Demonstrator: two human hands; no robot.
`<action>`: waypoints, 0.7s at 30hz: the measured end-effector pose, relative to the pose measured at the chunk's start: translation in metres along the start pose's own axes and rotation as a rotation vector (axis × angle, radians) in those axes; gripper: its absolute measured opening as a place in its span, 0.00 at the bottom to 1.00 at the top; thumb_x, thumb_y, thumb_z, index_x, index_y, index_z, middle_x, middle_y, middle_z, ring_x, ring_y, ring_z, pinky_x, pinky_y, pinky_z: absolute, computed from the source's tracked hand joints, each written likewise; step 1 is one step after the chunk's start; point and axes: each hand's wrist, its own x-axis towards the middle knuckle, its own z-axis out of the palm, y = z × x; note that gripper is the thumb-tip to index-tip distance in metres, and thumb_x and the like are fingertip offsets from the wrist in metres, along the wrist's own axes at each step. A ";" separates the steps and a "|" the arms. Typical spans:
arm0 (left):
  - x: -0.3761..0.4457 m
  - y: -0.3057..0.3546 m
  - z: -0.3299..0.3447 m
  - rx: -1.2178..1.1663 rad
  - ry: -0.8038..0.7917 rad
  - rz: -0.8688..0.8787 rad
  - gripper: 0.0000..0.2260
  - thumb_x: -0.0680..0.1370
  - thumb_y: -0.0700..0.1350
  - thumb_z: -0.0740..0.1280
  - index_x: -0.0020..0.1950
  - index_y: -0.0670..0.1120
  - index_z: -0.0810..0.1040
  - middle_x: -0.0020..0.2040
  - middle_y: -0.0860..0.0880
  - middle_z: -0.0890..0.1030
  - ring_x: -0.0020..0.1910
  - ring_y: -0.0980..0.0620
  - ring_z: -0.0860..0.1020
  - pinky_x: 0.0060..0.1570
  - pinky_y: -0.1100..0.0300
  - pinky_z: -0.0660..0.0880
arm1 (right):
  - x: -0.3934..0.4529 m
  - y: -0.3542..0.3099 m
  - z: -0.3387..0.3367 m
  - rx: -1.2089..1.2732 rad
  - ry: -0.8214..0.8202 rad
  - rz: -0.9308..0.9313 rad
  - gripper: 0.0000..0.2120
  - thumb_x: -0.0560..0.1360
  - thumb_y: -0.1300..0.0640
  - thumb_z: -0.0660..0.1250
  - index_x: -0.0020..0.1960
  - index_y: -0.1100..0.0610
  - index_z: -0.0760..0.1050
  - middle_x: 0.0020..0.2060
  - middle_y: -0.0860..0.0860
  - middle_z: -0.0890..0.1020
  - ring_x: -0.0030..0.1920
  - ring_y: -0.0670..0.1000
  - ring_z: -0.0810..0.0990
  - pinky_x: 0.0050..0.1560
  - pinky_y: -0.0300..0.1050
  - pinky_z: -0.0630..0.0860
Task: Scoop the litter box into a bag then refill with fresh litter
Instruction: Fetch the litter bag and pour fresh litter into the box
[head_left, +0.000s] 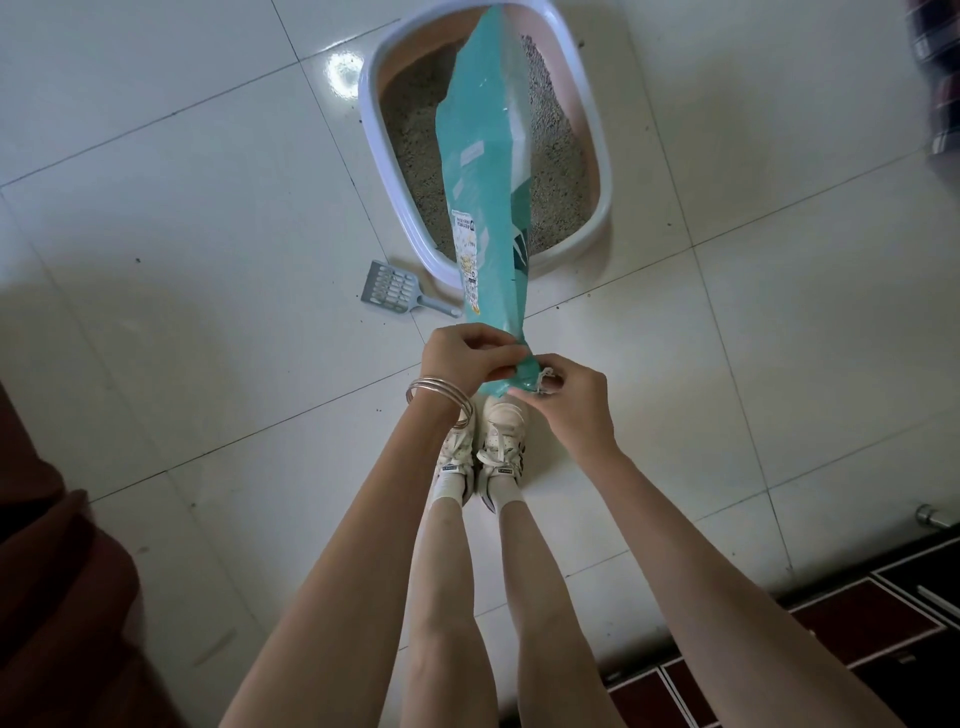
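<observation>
A teal litter bag (488, 176) hangs upside down over the litter box (374, 135), its lower end down inside the box. My left hand (467, 364) and my right hand (566, 400) both grip the bag's upper end, close together above my shoes. The box has a pale lilac rim and pink walls and holds grey litter (415, 150) across its floor. A grey slotted scoop (392, 293) lies flat on the tiles just left of the box's near corner, untouched.
White glossy floor tiles (182, 208) surround the box. My feet in white shoes (480, 452) stand just in front of it. Dark brown furniture (52, 597) sits at the lower left, a dark cabinet (857, 623) at the lower right, checked fabric (940, 78) at the upper right.
</observation>
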 end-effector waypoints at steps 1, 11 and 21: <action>0.000 0.000 0.000 -0.015 0.007 0.026 0.06 0.67 0.34 0.73 0.36 0.43 0.79 0.32 0.47 0.80 0.28 0.58 0.79 0.35 0.68 0.78 | 0.001 -0.002 0.000 -0.013 0.017 -0.008 0.14 0.63 0.59 0.78 0.47 0.59 0.82 0.33 0.48 0.81 0.31 0.33 0.76 0.35 0.27 0.70; 0.001 0.003 -0.003 -0.054 -0.016 0.135 0.04 0.71 0.37 0.71 0.42 0.44 0.79 0.37 0.52 0.81 0.32 0.66 0.78 0.37 0.75 0.72 | 0.012 -0.027 -0.011 -0.163 0.050 -0.009 0.13 0.66 0.54 0.76 0.49 0.57 0.82 0.38 0.53 0.85 0.35 0.49 0.77 0.37 0.38 0.69; 0.001 0.014 0.003 -0.079 -0.075 0.225 0.09 0.68 0.36 0.73 0.39 0.50 0.81 0.36 0.56 0.83 0.41 0.55 0.81 0.53 0.61 0.77 | 0.015 -0.054 -0.028 -0.253 0.103 -0.028 0.09 0.69 0.54 0.72 0.42 0.60 0.81 0.35 0.59 0.83 0.37 0.60 0.77 0.37 0.47 0.71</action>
